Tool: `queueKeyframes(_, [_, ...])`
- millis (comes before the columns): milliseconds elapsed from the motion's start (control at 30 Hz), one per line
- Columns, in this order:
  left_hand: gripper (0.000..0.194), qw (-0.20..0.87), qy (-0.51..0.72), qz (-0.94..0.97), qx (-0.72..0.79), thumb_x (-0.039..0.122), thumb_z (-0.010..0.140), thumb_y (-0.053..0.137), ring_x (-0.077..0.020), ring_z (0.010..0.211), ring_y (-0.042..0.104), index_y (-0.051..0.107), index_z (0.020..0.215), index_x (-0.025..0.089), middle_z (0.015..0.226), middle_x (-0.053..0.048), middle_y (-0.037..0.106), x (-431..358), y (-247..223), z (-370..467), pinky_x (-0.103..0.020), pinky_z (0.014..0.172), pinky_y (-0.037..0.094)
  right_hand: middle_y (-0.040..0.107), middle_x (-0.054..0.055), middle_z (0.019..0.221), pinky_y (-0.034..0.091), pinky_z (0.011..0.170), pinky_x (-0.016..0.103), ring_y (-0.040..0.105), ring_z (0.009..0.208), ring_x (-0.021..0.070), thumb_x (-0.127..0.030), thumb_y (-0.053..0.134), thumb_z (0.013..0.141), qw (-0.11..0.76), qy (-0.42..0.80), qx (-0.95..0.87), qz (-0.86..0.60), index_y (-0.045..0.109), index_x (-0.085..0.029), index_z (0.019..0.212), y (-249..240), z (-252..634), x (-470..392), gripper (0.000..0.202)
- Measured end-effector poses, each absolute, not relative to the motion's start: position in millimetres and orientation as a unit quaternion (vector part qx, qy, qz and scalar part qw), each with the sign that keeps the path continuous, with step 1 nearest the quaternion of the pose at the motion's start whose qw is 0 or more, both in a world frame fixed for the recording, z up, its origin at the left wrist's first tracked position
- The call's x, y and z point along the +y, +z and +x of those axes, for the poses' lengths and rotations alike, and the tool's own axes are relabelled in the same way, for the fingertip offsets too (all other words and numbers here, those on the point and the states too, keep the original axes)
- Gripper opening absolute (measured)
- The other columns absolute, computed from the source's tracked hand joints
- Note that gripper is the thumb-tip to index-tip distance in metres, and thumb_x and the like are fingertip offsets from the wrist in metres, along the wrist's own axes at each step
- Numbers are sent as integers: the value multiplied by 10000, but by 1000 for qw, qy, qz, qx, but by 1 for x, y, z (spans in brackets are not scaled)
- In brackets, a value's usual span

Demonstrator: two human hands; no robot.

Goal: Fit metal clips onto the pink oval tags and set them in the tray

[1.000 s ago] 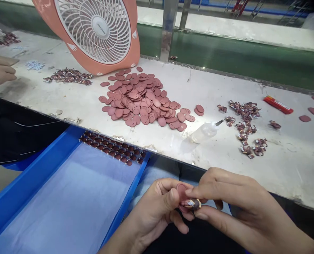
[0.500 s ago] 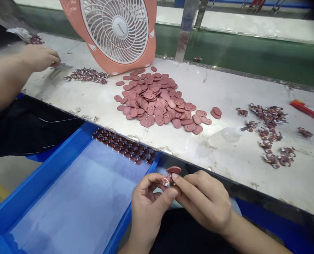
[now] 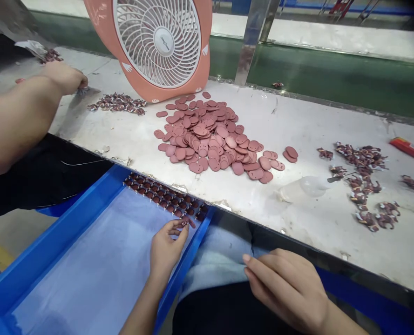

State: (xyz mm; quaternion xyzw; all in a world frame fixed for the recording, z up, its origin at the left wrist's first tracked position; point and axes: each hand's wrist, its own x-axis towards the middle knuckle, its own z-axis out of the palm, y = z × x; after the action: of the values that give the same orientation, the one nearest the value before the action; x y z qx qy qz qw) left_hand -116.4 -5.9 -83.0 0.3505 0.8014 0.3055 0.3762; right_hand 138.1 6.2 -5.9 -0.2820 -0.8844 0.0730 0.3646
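My left hand pinches a small brown figure on a reddish oval base over the near right end of the rows of figures in the blue tray. Over my lap, to the right, is my right hand, its fingers pressed together and nothing seen in them. A large heap of reddish oval discs lies on the white table. Right of it are a translucent bottle with a thin metal tip and a cluster of small brown figures.
An orange fan stands behind the discs. Another person's hand reaches in at the left, near more small figures. A red object lies at the right. The table's front edge runs above my hands.
My hands have separated. The left one carried the figure and its oval base left to the tray rows; the right one let go and moved slightly right and down. The view shifted slightly.
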Motion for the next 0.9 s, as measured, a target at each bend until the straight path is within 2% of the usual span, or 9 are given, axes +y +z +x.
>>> queueKeyframes(200, [248,341,116,432,827,389,919,635,-211,872,675,684,1031,172,979,-49,714,7,-116,-120,-442,830,541,678,64,736,474,512,284,585,592,149,9,655,846,368,79,-871,-317,662,-62,1095,-19,155,1,258])
queueKeyframes(433, [276,306,56,467,827,394,939,609,-224,934,681,669,1104,180,1067,-67,708,6,-124,-116,-448,846,551,688,75,761,491,526,288,606,611,155,17,655,849,373,79,-864,-328,661,-61,1096,-21,163,0,258])
queueKeyframes(700, [289,281,75,492,820,411,941,604,-205,872,690,673,1092,174,1035,-62,719,3,-137,-115,-419,796,567,693,64,766,508,538,280,618,618,151,3,648,868,372,75,-861,-338,659,-85,1123,-22,165,4,270])
queueKeyframes(833, [237,218,145,527,808,418,874,680,-183,649,684,723,941,195,839,-34,752,-1,-128,-116,-318,591,530,685,53,777,513,574,271,623,644,144,9,660,859,382,66,-851,-354,672,-87,1105,-16,173,3,264])
queueKeyframes(900, [209,152,211,550,794,403,875,663,-184,595,668,738,916,212,819,-43,764,-1,-111,-114,-306,536,495,682,44,807,515,605,266,628,671,143,12,676,842,406,40,-827,-387,677,-114,1101,-11,182,6,288])
